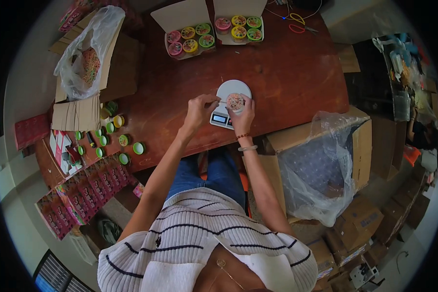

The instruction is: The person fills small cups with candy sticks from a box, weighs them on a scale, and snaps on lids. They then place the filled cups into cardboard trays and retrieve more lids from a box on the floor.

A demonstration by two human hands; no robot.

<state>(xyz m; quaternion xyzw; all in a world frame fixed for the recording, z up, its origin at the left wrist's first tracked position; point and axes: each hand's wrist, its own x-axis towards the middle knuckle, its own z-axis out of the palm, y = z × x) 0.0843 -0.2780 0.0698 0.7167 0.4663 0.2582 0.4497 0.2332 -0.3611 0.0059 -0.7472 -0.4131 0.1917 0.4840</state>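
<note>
A white digital kitchen scale (pixel 233 87) sits near the front edge of the table, its small display (pixel 220 118) lit. My right hand (pixel 244 118) is wrapped round a small round cup (pixel 236 109) over the scale. Colourful little sticks or sprinkles (pixel 235 101) fill the cup to its top. My left hand (pixel 197 110) is closed in a pinch at the scale's left side, its fingertips close to the cup; what they hold is too small to make out.
Two open white boxes (pixel 179 20) (pixel 238 9) of pink, yellow and green lidded tubs stand at the back. Scissors (pixel 301 24) lie back right. Left, a carton (pixel 114 73) holds a bag of colourful sticks, near several green caps (pixel 138 148). A plastic-lined carton (pixel 321 170) stands right.
</note>
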